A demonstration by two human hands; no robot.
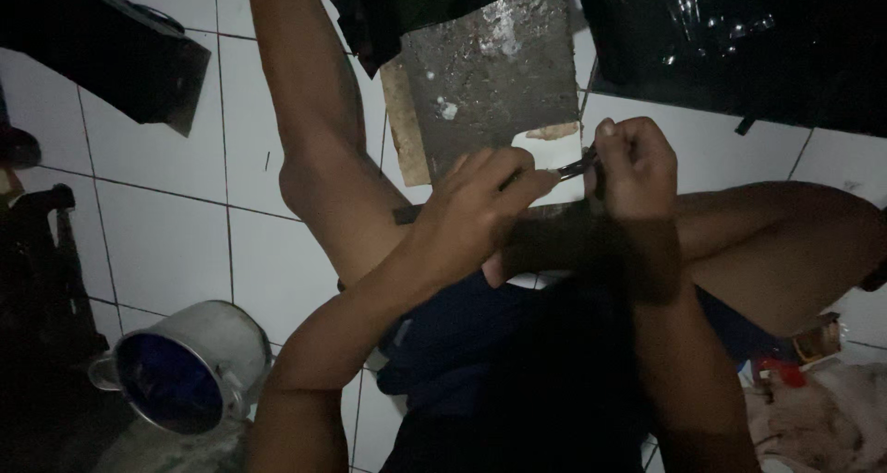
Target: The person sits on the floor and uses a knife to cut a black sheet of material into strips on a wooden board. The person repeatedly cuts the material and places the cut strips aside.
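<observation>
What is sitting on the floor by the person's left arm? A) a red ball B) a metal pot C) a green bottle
B: a round metal pot with a handle stands on the white tiled floor, beside the left forearm.

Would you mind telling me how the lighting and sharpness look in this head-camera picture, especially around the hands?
Head view: dim overall, with the corners falling to near black; the left hand and right hand are lit but soft, and the small dark tool between them is hard to make out; glare glints off the black plastic sheet; the metal pot is dim and its inside lies in shadow.
</observation>
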